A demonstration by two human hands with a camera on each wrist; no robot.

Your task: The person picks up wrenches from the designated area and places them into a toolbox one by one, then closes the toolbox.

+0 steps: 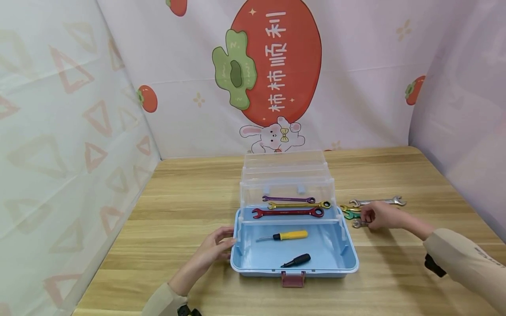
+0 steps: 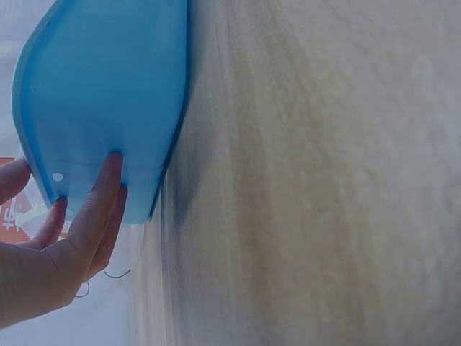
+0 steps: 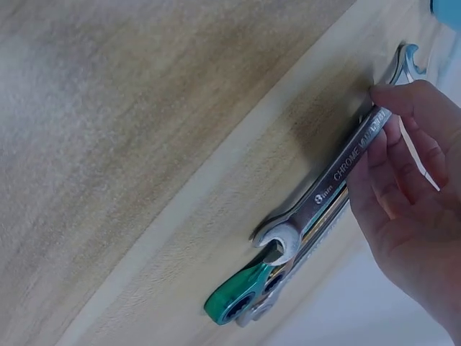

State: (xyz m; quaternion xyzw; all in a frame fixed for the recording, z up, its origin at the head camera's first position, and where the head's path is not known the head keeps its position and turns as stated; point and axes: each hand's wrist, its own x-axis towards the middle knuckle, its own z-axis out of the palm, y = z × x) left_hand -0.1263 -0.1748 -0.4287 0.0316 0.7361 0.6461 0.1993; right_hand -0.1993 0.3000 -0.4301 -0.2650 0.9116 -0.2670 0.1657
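My left hand (image 1: 211, 248) is at the left side of a light blue toolbox (image 1: 257, 272). Its thumb lies at the rim, and its fingertips press the outer wall (image 2: 108, 94). To the right of the box, my right hand (image 1: 385, 215) pinches a small silver open-end wrench (image 3: 353, 151) marked 8 mm between thumb and fingers. Beside it on the table are a green wrench (image 1: 351, 215), a gold one (image 1: 352, 208) and a longer silver one (image 1: 379, 201). Inside the box lie a yellow-handled screwdriver (image 1: 292, 235) and a black-handled screwdriver (image 1: 298, 260).
The toolbox's clear lid (image 1: 284, 159) stands raised at the back. On its clear tray rest purple (image 1: 288, 199), gold (image 1: 298, 205) and red (image 1: 288, 213) wrenches. A maroon latch (image 1: 293, 279) hangs at the front. Printed cloth (image 1: 189, 127) walls the wooden table (image 1: 170, 197).
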